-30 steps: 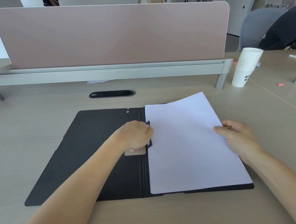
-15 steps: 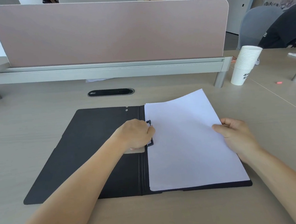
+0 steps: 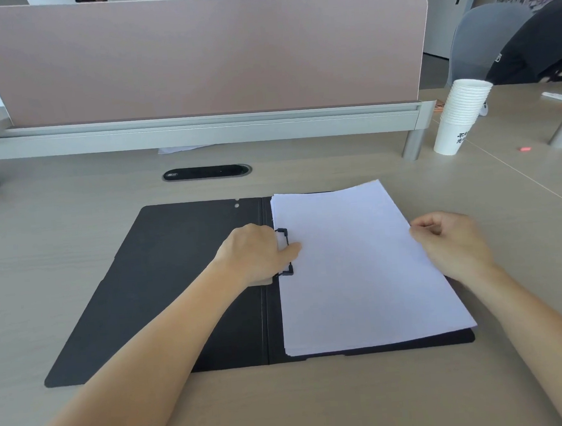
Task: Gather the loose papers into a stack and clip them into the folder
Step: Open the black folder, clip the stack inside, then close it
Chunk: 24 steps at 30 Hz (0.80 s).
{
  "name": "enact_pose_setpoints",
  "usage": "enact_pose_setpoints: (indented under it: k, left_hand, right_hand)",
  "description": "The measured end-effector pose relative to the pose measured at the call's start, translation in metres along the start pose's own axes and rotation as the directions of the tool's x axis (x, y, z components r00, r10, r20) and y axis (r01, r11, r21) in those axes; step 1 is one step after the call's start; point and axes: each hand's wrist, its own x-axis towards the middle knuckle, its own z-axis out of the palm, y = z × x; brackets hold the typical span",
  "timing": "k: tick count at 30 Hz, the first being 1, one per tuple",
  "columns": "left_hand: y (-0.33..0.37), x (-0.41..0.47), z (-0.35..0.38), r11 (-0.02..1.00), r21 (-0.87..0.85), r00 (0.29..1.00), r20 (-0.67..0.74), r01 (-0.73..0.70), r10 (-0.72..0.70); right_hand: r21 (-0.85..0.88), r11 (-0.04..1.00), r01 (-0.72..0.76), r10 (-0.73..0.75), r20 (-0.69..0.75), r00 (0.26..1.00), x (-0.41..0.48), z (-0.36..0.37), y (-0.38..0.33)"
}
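Observation:
A black folder (image 3: pixel 165 287) lies open on the desk. A stack of white papers (image 3: pixel 360 273) rests flat on its right half, left edge against the spine. My left hand (image 3: pixel 256 254) grips the black spring clip (image 3: pixel 284 236) at the spine, with the thumb pressing on the paper's left edge. At the paper's right edge, my right hand (image 3: pixel 451 244) has loosely curled fingers and holds nothing; it is slightly blurred.
A pink desk divider (image 3: pixel 195 55) on a grey rail stands behind the folder. A black cable port (image 3: pixel 207 172) sits between them. A stack of white paper cups (image 3: pixel 459 117) stands at the right, and a person in black (image 3: pixel 537 42) sits beyond.
My right hand has let go of the paper's right edge, and the lifted far corner has settled flatter. My left hand stays on the clip.

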Motion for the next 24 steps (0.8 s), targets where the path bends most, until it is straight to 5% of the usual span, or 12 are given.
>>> enact_pose_setpoints:
  k: [4,8,17,20,24]
  left_hand:
    - [0.002,0.001,0.005,0.997,0.01,0.998,-0.004,0.07,-0.07]
    - [-0.001,0.003,0.012,0.992,0.024,0.992,-0.016,0.123,-0.123]
    - [-0.008,0.001,0.008,0.97,0.017,0.966,-0.106,0.241,-0.238]
    - [-0.03,-0.012,-0.004,0.95,-0.018,0.927,-0.213,0.312,-0.308]
    - [-0.072,-0.031,-0.011,0.845,0.082,0.842,-0.175,0.528,-0.51]
  right_hand:
    - [-0.194,0.96,0.201,-0.216,-0.063,0.974,-0.004,-0.003,0.009]
    - [-0.309,0.86,0.407,-0.395,0.102,0.913,-0.006,0.008,0.015]
    - [-0.475,0.775,0.418,-0.368,0.199,0.908,-0.02,0.008,0.007]
    - [-0.646,0.652,0.397,-0.391,0.163,0.906,-0.031,0.012,-0.009]
    - [-0.487,0.67,0.56,-0.472,0.302,0.828,-0.055,0.034,-0.047]
